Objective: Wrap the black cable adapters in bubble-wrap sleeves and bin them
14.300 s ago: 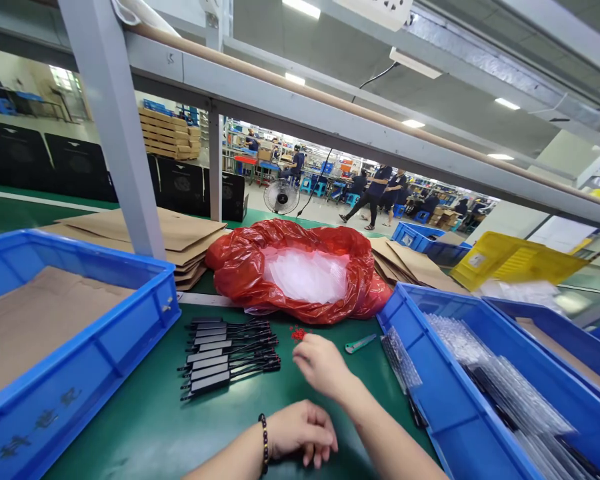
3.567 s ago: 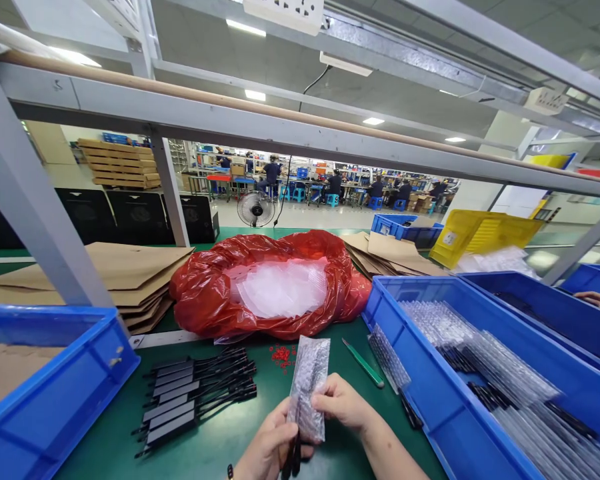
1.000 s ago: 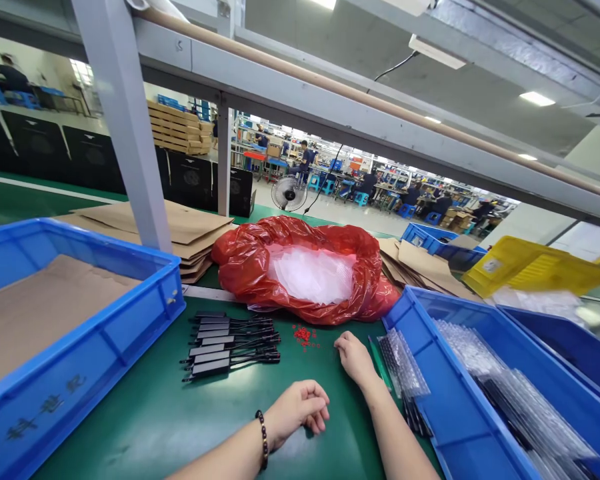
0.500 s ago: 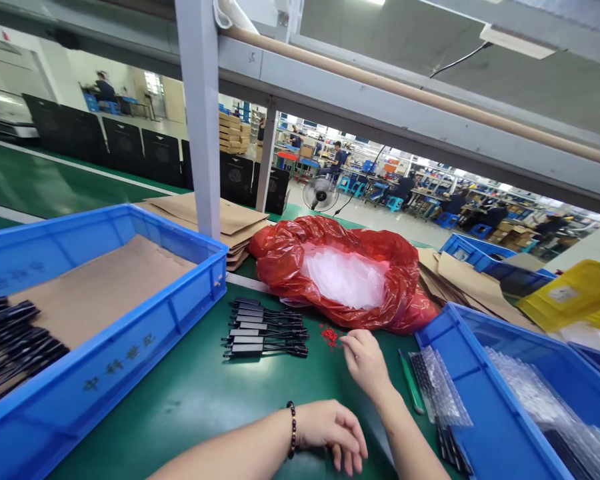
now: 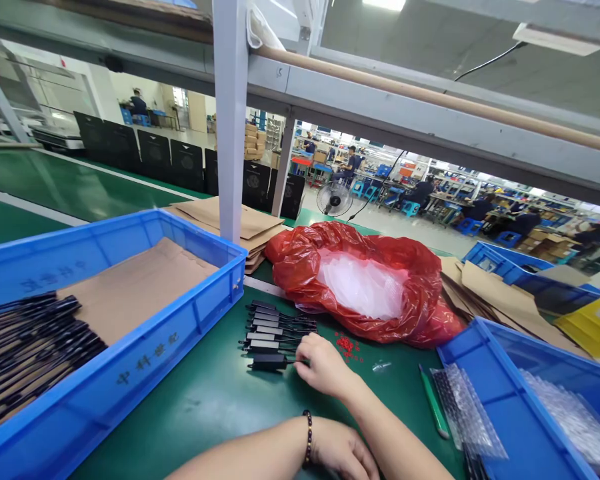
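Right hand (image 5: 325, 365) is out at the row of black cable units (image 5: 275, 327) mid-table, fingertips curled onto the front one's lead. Can't tell if it's actually pinched. Left hand (image 5: 343, 455) sits loosely curled at the near edge, no idea if anything's in it. Tiny red caps (image 5: 347, 345) lie just beside the right hand, so I reckon a careless sweep scatters them. Tugging one lead could also drag its neighbours.

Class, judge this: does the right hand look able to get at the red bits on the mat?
Probably yes. The right hand is at the front black part, and the red bits lie loose on the mat close beside it, with nothing between.
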Action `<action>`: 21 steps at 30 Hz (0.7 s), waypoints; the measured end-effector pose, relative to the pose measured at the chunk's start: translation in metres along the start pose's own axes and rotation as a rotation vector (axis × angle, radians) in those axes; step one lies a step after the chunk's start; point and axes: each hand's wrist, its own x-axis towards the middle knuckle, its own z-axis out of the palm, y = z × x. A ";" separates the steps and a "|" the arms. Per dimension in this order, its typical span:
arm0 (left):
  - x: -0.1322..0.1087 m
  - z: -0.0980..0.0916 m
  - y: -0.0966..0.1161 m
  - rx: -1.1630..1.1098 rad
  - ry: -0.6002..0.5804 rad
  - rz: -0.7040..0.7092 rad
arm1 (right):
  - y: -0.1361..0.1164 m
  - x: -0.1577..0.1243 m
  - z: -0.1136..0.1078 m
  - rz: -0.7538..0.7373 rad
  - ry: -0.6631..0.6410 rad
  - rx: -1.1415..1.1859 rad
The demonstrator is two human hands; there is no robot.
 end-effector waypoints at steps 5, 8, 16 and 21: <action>0.002 0.004 0.007 -0.205 0.162 0.108 | 0.013 -0.062 -0.040 0.352 0.247 0.557; 0.007 0.001 0.012 -0.326 0.506 0.320 | 0.027 -0.095 -0.040 0.498 0.406 0.842; 0.009 -0.018 0.016 -0.361 0.972 0.504 | 0.046 -0.122 0.005 0.609 0.301 1.121; 0.010 -0.018 0.014 -0.363 0.975 0.482 | 0.043 -0.119 0.006 0.625 0.212 1.111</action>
